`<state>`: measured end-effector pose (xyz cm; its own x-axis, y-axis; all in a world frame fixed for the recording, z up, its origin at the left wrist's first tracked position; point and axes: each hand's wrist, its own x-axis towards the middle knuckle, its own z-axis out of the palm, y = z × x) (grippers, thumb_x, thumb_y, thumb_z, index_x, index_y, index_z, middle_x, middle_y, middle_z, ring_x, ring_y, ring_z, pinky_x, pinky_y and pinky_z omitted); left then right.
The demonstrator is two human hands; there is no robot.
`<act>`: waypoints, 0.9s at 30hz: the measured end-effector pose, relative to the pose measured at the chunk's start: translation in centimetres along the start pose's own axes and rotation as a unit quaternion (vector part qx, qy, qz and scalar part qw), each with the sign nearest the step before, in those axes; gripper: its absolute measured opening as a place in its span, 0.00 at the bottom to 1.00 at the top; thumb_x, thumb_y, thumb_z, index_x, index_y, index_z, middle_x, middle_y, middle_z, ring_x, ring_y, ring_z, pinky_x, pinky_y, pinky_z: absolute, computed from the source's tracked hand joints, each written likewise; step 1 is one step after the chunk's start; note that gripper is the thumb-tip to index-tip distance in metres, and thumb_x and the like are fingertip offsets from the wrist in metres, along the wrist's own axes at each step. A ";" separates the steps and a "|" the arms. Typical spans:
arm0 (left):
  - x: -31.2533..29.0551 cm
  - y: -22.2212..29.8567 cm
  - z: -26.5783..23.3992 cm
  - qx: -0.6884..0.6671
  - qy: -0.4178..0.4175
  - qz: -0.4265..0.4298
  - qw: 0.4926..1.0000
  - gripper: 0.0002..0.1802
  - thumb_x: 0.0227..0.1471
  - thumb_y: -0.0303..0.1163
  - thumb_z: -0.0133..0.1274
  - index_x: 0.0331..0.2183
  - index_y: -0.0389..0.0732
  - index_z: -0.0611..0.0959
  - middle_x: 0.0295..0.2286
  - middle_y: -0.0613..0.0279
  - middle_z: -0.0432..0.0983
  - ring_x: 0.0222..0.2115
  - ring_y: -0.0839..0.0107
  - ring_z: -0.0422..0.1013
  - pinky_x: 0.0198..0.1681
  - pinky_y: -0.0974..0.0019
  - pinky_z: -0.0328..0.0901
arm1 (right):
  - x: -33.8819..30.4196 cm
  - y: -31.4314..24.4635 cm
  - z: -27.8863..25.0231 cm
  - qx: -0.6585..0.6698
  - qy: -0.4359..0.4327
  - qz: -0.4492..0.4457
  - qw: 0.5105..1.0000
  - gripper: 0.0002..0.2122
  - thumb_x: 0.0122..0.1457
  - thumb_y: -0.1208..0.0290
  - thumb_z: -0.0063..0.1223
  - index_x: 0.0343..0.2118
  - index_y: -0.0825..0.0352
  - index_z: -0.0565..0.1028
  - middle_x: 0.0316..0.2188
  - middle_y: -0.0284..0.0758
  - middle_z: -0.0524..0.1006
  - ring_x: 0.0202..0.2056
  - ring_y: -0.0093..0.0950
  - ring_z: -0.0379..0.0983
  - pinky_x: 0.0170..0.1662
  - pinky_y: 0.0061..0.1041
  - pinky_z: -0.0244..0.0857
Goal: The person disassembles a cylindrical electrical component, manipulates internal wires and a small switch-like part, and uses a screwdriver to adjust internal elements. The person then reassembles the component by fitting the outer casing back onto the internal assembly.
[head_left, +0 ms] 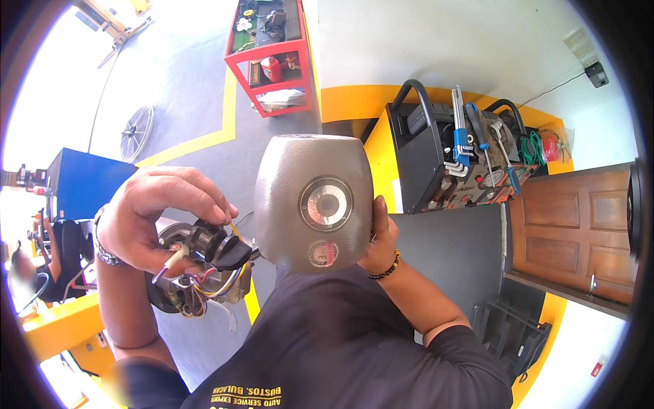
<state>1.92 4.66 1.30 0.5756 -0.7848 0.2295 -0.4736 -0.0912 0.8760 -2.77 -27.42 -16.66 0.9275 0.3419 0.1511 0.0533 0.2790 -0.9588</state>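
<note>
In front of my chest is a grey-brown, rounded box-shaped housing (306, 204) with a textured surface. A silver ring-shaped disc is set in its face, with a round worn sticker below. My right hand (383, 238) supports it from behind at its lower right edge, thumb up along the side; the other fingers are hidden. To its left, my left hand (167, 211) pinches a black plastic part (216, 244) between thumb and fingers. Loose coloured wires and a white connector (177, 259) hang about it. Below is a metal assembly (197, 293) with more wires, partly hidden.
A black and yellow cart (436, 143) with hex keys and screwdrivers stands at the right. Beyond are a red tool rack (272, 51) and a wheel (137, 133) on the grey floor. A blue box (88, 180) stands left; a wooden door (575, 225) is far right.
</note>
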 end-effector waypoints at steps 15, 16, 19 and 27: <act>0.2 0.7 0.0 0.041 -0.001 -0.004 0.999 0.27 0.38 0.35 0.73 0.40 0.33 0.83 0.36 0.48 0.81 0.39 0.55 0.81 0.42 0.59 0.75 | -0.6 2.8 -0.9 -0.284 0.042 -0.133 0.949 0.21 0.68 0.72 0.43 0.63 0.70 0.63 0.48 0.46 0.79 0.47 0.26 0.78 0.51 0.25 0.73; 0.4 0.5 0.1 0.044 0.000 -0.004 0.999 0.27 0.38 0.36 0.73 0.40 0.34 0.83 0.36 0.48 0.82 0.39 0.55 0.81 0.42 0.59 0.75 | -0.3 2.2 -0.5 -0.282 0.046 -0.067 0.956 0.24 0.66 0.75 0.46 0.65 0.69 0.62 0.48 0.45 0.79 0.47 0.25 0.78 0.51 0.25 0.73; 0.0 0.3 0.2 0.036 0.014 -0.008 0.999 0.28 0.37 0.40 0.74 0.38 0.35 0.83 0.35 0.49 0.82 0.39 0.54 0.81 0.42 0.59 0.75 | 0.7 1.8 0.0 -0.244 -0.018 0.199 0.949 0.30 0.59 0.76 0.48 0.67 0.66 0.60 0.43 0.46 0.80 0.40 0.30 0.80 0.44 0.28 0.73; 0.2 0.6 0.6 0.063 0.026 -0.027 0.997 0.28 0.33 0.37 0.75 0.37 0.38 0.83 0.34 0.53 0.82 0.38 0.56 0.81 0.39 0.61 0.76 | 1.3 5.3 1.9 -0.129 -0.124 0.299 0.937 0.28 0.54 0.75 0.47 0.61 0.70 0.66 0.43 0.49 0.80 0.46 0.36 0.79 0.49 0.29 0.70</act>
<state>1.31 4.07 1.62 0.6347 -0.7443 0.2079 -0.5189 -0.2111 0.8283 -2.01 -23.84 -21.06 0.7071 0.5745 -0.4123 -0.3316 -0.2457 -0.9109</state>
